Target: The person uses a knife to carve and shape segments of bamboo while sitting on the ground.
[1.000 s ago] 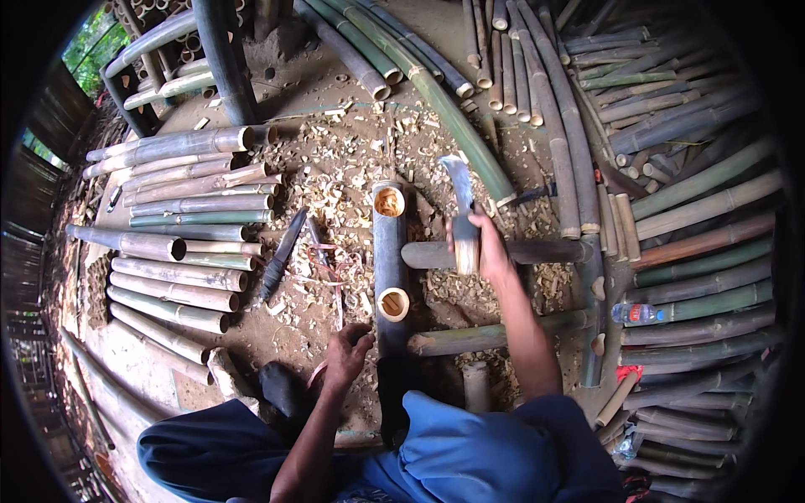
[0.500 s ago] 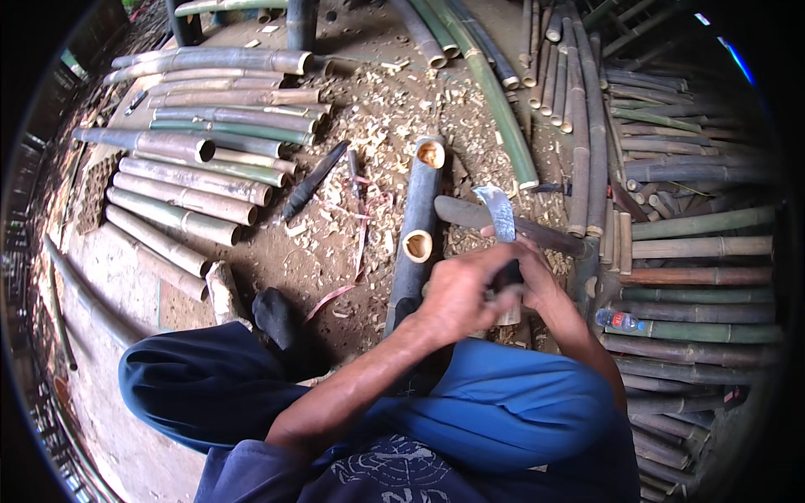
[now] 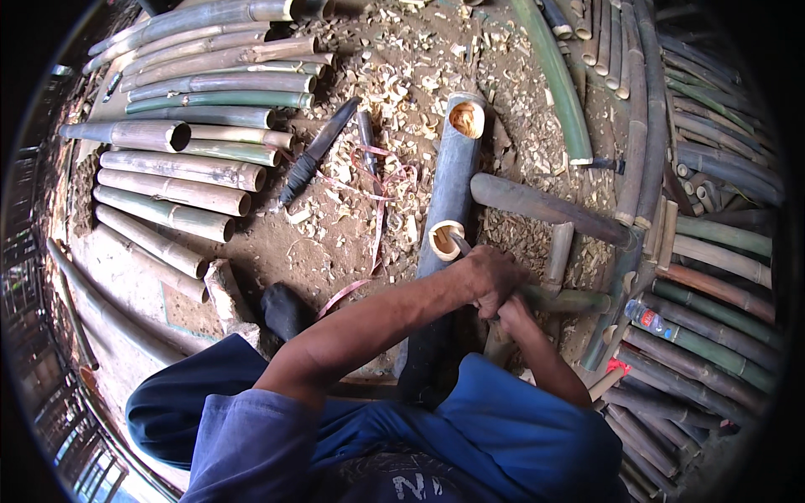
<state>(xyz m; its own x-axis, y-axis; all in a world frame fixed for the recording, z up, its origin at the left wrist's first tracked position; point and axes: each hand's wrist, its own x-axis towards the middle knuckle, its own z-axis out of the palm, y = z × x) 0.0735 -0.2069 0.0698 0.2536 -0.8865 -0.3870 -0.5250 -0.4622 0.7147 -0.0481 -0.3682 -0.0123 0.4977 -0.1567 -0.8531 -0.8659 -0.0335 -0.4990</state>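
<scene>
Checking hands first: what's their state?

Pressed together. Left hand [image 3: 496,273] closed on top, right hand [image 3: 514,313] curled just below. Both look wrapped around a slim grey metal tool [image 3: 459,243]; handle's hidden, so exact finger placement I can't tell.

Where's the tool?

Tip sits at the nearer pale-rimmed oval hole [image 3: 445,241] in a thick dark grey bamboo pole [image 3: 453,180]. Depth can't be told.

Why two fists?

Probably one for push, one for steering. Pole runs back between the blue-trousered legs [image 3: 520,407], likely so it can't roll; contact there is in shadow.

Edges, room?

Left of the pole: soil with pale wood chips [image 3: 402,92], elbow room as far as a dark knife with wrapped handle [image 3: 323,149]. Flat pink ribbon [image 3: 342,296] lies between. Right is tighter: greenish bamboo crosspiece [image 3: 579,302] just beside the right hand, knee below. Dark rounded bamboo beam [image 3: 545,205] ends near the pole, beyond the hands; gap or joint, can't tell.
</scene>
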